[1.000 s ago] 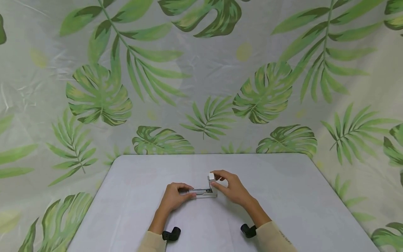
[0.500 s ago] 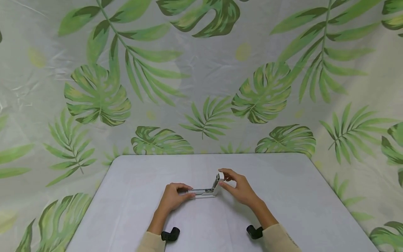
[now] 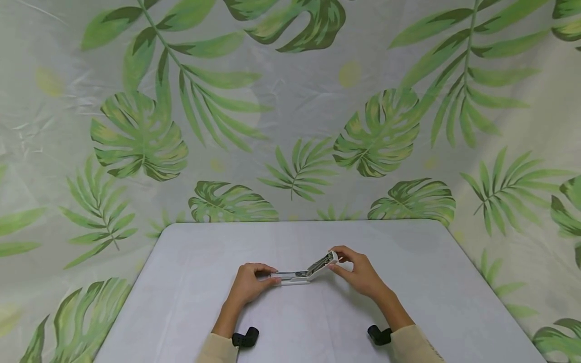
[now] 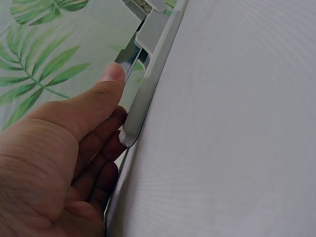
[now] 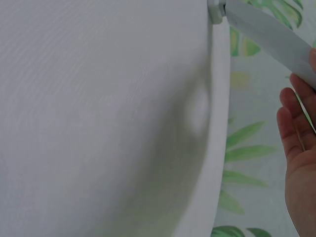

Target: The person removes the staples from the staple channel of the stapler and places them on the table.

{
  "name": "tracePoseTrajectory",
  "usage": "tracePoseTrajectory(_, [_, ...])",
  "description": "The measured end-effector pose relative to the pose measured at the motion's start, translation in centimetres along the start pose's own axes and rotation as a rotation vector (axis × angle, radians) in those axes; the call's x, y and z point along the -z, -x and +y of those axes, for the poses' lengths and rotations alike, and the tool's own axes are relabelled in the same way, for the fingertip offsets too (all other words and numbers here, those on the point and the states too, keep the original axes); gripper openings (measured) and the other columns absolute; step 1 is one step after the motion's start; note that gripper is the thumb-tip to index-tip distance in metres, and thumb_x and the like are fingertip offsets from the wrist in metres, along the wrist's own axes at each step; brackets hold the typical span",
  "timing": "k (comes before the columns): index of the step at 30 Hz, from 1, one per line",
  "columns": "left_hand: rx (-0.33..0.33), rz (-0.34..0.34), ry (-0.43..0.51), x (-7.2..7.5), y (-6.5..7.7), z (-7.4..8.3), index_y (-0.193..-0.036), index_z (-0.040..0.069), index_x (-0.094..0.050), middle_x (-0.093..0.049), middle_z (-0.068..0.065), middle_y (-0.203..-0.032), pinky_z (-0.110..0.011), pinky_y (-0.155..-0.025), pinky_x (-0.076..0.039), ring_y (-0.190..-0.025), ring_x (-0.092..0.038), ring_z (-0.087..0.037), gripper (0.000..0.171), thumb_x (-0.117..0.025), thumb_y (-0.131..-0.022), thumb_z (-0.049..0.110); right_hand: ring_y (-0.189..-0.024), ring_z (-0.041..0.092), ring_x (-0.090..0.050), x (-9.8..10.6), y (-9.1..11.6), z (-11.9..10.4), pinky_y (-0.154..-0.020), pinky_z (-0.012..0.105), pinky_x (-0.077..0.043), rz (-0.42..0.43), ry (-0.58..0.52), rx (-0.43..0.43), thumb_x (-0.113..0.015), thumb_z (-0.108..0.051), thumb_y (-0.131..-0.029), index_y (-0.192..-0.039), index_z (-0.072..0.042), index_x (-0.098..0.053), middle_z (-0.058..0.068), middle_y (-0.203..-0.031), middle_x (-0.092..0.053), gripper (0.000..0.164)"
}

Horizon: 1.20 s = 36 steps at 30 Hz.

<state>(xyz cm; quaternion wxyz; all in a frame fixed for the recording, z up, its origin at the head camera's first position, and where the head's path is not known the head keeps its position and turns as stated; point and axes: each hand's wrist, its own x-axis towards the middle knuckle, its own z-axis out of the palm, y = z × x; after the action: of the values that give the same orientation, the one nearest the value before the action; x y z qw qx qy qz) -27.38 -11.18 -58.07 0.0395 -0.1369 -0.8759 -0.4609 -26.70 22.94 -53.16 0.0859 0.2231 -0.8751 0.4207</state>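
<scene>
A white stapler (image 3: 295, 282) lies on the table with its top cover (image 3: 323, 263) swung up and back to the right, so the metal inside shows. My left hand (image 3: 252, 283) pinches the staple channel at the stapler's left end between thumb and fingers. The left wrist view shows the thumb on the metal channel (image 4: 129, 58) above the pale base (image 4: 143, 103). My right hand (image 3: 360, 275) pinches the raised end of the cover. In the right wrist view the cover (image 5: 276, 42) slants up to the fingers, which are partly cut off by the frame edge.
The stapler rests on a white-covered table (image 3: 204, 242). Behind it hangs a pale curtain (image 3: 299, 111) printed with green leaves. Black wrist cameras sit on both wrists, the left camera (image 3: 245, 337) and the right camera (image 3: 379, 335), below beige sleeves.
The stapler's cover has swung from upright to a slant toward the right. My right hand has moved right with it, while my left hand has stayed at the left end.
</scene>
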Motion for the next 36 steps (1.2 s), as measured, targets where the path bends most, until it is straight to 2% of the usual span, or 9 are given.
tracePoseTrajectory(8, [-0.004,-0.003,0.008,0.0,0.1,0.1,-0.096,0.028,-0.083,-0.078,0.010,-0.099,-0.037,-0.089,-0.056,-0.098,-0.072,-0.014,0.025,-0.089,-0.079,0.045,-0.104,0.016,-0.070,0.4,0.8,1.3,-0.093,0.043,-0.057,0.013,0.028,-0.003,-0.078,-0.028,-0.093,-0.127,-0.010,-0.066,-0.006,-0.109,-0.075,0.040])
tracePoseTrajectory(14, [0.003,-0.004,0.004,-0.1,0.1,0.1,-0.096,0.029,-0.082,-0.078,0.011,-0.098,-0.037,-0.088,-0.055,-0.098,-0.072,-0.013,0.025,-0.088,-0.079,0.046,-0.106,0.022,-0.070,0.6,1.5,2.3,-0.094,0.042,-0.056,-0.019,0.034,-0.074,-0.078,-0.032,-0.093,-0.128,-0.017,-0.066,-0.005,-0.112,-0.074,0.040])
tracePoseTrajectory(21, [-0.006,0.004,0.000,0.0,0.0,0.0,-0.096,0.028,-0.083,-0.079,0.011,-0.097,-0.035,-0.088,-0.056,-0.098,-0.072,-0.013,0.025,-0.089,-0.079,0.045,-0.107,0.024,-0.071,0.7,1.9,3.1,-0.095,0.047,-0.056,-0.036,0.026,-0.088,-0.078,-0.033,-0.093,-0.125,-0.021,-0.066,-0.005,-0.112,-0.074,0.036])
tracePoseTrajectory(25, [-0.005,0.004,-0.002,0.0,0.0,0.0,-0.097,0.027,-0.083,-0.079,0.011,-0.098,-0.034,-0.088,-0.056,-0.098,-0.072,-0.013,0.026,-0.089,-0.079,0.046,-0.109,0.026,-0.070,0.8,1.9,3.2,-0.096,0.049,-0.055,-0.046,0.022,-0.092,-0.079,-0.032,-0.092,-0.125,-0.020,-0.067,-0.003,-0.113,-0.074,0.037])
tracePoseTrajectory(32, [-0.002,0.001,0.002,-0.1,0.1,0.0,-0.096,0.028,-0.083,-0.079,0.011,-0.098,-0.034,-0.089,-0.056,-0.099,-0.072,-0.013,0.026,-0.089,-0.078,0.046,-0.115,0.027,-0.067,1.4,2.0,2.8,-0.100,0.049,-0.054,-0.050,0.035,-0.110,-0.081,-0.034,-0.090,-0.136,-0.010,-0.063,0.001,-0.125,-0.071,0.055])
tracePoseTrajectory(36, [-0.005,0.004,0.004,0.0,0.0,0.0,-0.096,0.028,-0.083,-0.079,0.011,-0.098,-0.034,-0.088,-0.056,-0.097,-0.072,-0.012,0.026,-0.089,-0.078,0.046,-0.117,0.023,-0.067,1.8,1.7,2.2,-0.102,0.045,-0.053,-0.030,0.023,-0.084,-0.081,-0.033,-0.090,-0.135,-0.012,-0.063,0.001,-0.127,-0.071,0.053])
